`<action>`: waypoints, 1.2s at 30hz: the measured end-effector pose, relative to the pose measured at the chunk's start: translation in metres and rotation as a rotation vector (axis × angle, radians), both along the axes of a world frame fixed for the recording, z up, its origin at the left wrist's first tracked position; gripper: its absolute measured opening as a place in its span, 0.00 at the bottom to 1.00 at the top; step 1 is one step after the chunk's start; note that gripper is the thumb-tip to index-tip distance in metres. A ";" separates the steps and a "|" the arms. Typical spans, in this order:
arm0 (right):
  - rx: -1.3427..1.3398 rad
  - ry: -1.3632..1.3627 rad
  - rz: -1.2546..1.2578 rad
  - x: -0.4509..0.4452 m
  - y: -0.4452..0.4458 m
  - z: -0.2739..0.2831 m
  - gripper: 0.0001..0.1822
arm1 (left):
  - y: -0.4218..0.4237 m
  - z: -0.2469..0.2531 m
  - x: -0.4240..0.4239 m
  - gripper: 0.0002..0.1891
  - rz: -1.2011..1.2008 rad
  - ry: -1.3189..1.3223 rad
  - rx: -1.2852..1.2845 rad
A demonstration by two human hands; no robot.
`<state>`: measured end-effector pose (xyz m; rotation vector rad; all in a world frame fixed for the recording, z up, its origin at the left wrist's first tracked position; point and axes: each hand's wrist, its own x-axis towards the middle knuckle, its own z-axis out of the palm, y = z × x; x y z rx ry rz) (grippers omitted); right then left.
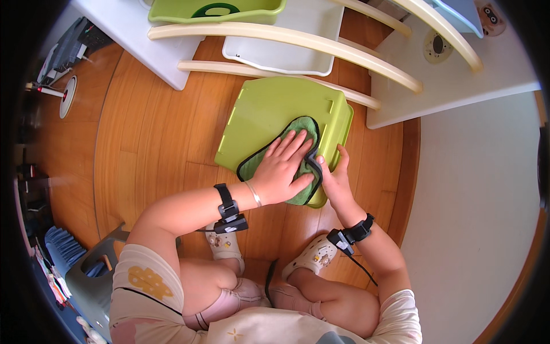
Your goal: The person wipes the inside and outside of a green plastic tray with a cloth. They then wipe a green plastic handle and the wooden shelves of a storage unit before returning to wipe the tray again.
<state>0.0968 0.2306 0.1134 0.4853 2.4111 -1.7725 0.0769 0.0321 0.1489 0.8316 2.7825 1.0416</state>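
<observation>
A lime-green plastic storage bin (270,107) lies on the floor with its outer face up and its rim along the right. My left hand (283,165), with a silver bangle at the wrist, presses flat on a green microfiber cloth (258,165) with black edging. The cloth is spread over the bin's near right part, bunched near its right edge. My right hand (337,176) holds the bin's near right rim, thumb against the cloth's edge and index finger extended. Its other fingers are partly hidden.
Ahead stands a white shelf frame (395,77) with cream rails (292,36), holding a white bin (279,56) and another green bin (253,10). A white wall (468,193) rises on the right. A grey plastic chair (90,275) and a blue brush (64,245) are at the left.
</observation>
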 end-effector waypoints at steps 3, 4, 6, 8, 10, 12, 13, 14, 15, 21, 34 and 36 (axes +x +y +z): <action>-0.043 -0.066 -0.008 0.001 -0.004 0.012 0.54 | -0.010 0.001 0.017 0.43 -0.035 0.001 -0.036; -0.062 -0.058 -0.007 0.002 -0.004 0.012 0.54 | -0.010 0.001 0.022 0.44 -0.038 -0.003 -0.049; -0.101 -0.050 -0.001 0.004 -0.003 0.013 0.55 | -0.007 0.007 0.027 0.47 -0.027 -0.022 -0.034; -0.098 -0.055 -0.004 0.003 -0.004 0.014 0.56 | -0.004 0.008 0.029 0.51 -0.010 -0.018 -0.038; -0.072 -0.046 0.006 0.003 -0.002 0.011 0.55 | 0.003 0.011 0.025 0.50 0.017 -0.029 -0.014; -0.030 -0.028 0.034 0.004 0.001 0.004 0.53 | 0.010 0.012 0.016 0.49 0.036 -0.039 0.000; -0.023 0.034 0.064 0.005 0.002 0.002 0.52 | 0.012 0.012 0.007 0.48 0.041 -0.043 0.001; -0.016 0.096 0.092 0.009 0.001 0.001 0.51 | 0.013 0.011 -0.001 0.48 0.046 -0.047 0.003; -0.008 0.159 0.123 0.011 0.001 0.000 0.50 | 0.013 0.010 -0.006 0.47 0.036 -0.042 -0.003; 0.101 0.238 0.128 0.015 -0.006 0.004 0.37 | 0.016 0.005 -0.046 0.43 0.032 -0.080 -0.087; 0.050 0.091 0.059 0.015 -0.010 0.015 0.41 | 0.049 0.018 -0.121 0.44 0.184 -0.279 -0.153; 0.141 0.083 0.093 0.016 -0.010 0.018 0.41 | 0.054 0.016 -0.123 0.43 0.238 -0.218 -0.155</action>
